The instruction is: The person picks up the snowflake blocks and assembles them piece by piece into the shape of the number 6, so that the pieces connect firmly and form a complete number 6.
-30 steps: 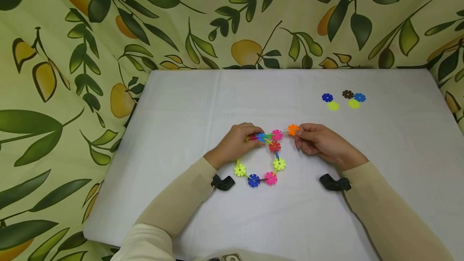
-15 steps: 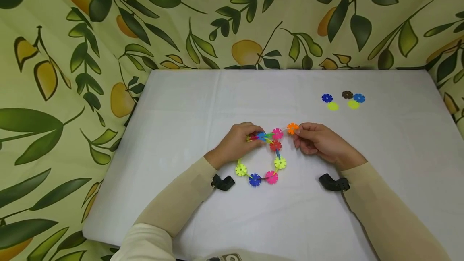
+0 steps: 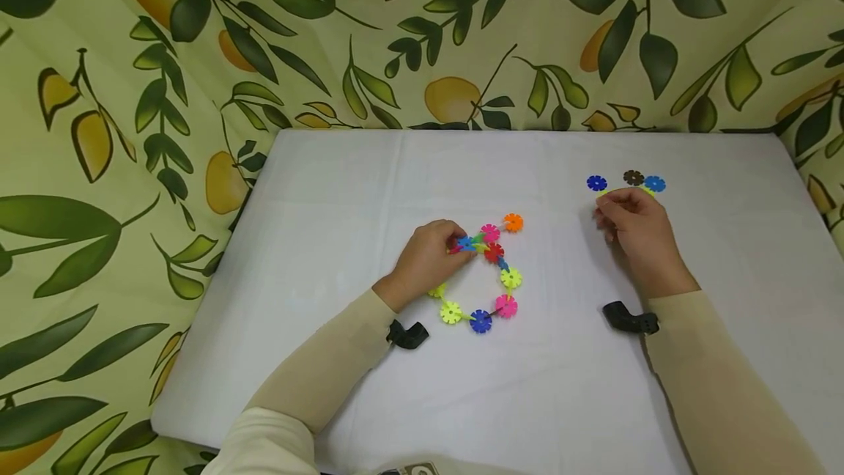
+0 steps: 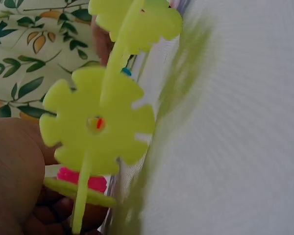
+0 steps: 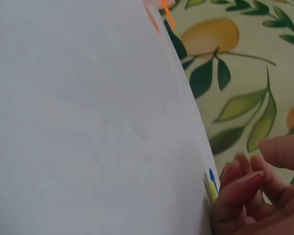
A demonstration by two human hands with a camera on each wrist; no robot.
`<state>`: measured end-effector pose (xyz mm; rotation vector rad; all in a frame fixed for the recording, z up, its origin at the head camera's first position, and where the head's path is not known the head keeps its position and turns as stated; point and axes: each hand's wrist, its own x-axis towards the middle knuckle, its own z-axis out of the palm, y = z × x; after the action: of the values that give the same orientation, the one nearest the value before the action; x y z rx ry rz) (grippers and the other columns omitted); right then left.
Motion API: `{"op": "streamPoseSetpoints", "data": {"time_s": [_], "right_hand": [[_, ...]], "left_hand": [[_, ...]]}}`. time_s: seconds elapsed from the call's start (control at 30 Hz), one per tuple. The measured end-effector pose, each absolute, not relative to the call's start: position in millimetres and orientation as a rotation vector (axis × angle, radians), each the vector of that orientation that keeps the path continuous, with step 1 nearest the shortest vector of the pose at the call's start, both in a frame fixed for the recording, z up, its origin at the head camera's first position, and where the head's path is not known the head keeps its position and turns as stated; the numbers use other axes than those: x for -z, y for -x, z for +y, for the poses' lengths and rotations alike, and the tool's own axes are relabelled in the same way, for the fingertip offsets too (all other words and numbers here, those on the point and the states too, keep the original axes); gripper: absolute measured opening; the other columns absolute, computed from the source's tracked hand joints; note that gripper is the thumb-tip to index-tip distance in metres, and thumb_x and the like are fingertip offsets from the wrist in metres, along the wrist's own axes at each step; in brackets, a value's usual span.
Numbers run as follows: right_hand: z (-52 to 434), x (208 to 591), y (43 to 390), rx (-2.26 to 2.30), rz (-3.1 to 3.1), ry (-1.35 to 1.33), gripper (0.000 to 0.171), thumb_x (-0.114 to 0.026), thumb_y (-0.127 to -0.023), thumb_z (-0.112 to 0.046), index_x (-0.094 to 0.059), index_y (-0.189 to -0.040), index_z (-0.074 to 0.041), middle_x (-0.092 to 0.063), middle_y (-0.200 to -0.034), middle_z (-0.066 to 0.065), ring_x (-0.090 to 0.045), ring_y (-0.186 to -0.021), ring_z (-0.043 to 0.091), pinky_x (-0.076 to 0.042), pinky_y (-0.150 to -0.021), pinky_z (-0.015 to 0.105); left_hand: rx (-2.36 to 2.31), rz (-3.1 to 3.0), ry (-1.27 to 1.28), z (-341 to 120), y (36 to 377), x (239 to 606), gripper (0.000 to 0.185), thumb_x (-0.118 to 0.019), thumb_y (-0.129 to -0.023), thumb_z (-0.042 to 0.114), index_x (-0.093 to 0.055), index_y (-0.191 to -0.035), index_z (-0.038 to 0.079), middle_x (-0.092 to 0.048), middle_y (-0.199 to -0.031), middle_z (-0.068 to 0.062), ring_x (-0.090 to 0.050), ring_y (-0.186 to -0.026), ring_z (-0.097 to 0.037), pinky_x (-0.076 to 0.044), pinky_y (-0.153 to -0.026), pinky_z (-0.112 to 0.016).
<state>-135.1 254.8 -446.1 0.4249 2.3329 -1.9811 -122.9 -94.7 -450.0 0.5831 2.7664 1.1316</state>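
Observation:
My left hand (image 3: 425, 262) pinches a chain of notched plastic snowflake discs at its upper left end, near a light blue disc (image 3: 465, 243). The chain bends into a loop, with a dark blue disc (image 3: 481, 322) at the bottom and a pink disc (image 3: 506, 306) beside it. An orange disc (image 3: 513, 223) ends a short branch at the upper right. Large yellow-green discs (image 4: 68, 117) of this chain fill the left wrist view. My right hand (image 3: 646, 244) hovers by the loose discs, its fingers loosely bent and thumb apart, holding nothing in the right wrist view.
Loose discs lie at the table's back right: dark blue (image 3: 596, 182), brown (image 3: 634, 178) and light blue (image 3: 655, 183). Yellow ones are mostly hidden behind my right hand. A white-covered table (image 3: 343, 189) meets a leaf-patterned curtain (image 3: 389, 13) at the back.
My right hand has let go of the orange disc and moved right and away to the loose discs. The orange disc stays on the chain, which has shifted slightly in my left hand.

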Motion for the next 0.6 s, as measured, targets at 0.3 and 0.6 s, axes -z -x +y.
{"op": "streamPoseSetpoints", "data": {"time_s": [0.3,0.6], "right_hand": [[282.4,448.6,159.0,1.357,2.756,-0.424,0.060,-0.064,-0.112,-0.031,-0.046,-0.161,-0.003,-0.054,-0.129,0.019,-0.051,-0.106,0.030,-0.047,-0.079,0.030],[286.5,450.7,168.7,1.099,2.806,-0.265,0.044,-0.068,-0.110,-0.018,-0.055,-0.142,0.011,-0.052,-0.123,0.028,-0.047,-0.111,0.045,-0.044,-0.085,0.050]], "left_hand": [[-0.966,2.715,-0.441,-91.2,116.4,440.6,0.036,-0.088,-0.095,0.042,-0.067,-0.086,0.014,-0.062,-0.074,0.002,-0.058,-0.068,-0.017,-0.047,-0.059,-0.029],[-0.886,2.632,-0.525,-91.5,112.7,438.3,0.045,-0.087,-0.092,0.051,-0.064,-0.071,0.018,-0.057,-0.061,0.005,-0.054,-0.059,-0.014,-0.038,-0.053,-0.028]]}}
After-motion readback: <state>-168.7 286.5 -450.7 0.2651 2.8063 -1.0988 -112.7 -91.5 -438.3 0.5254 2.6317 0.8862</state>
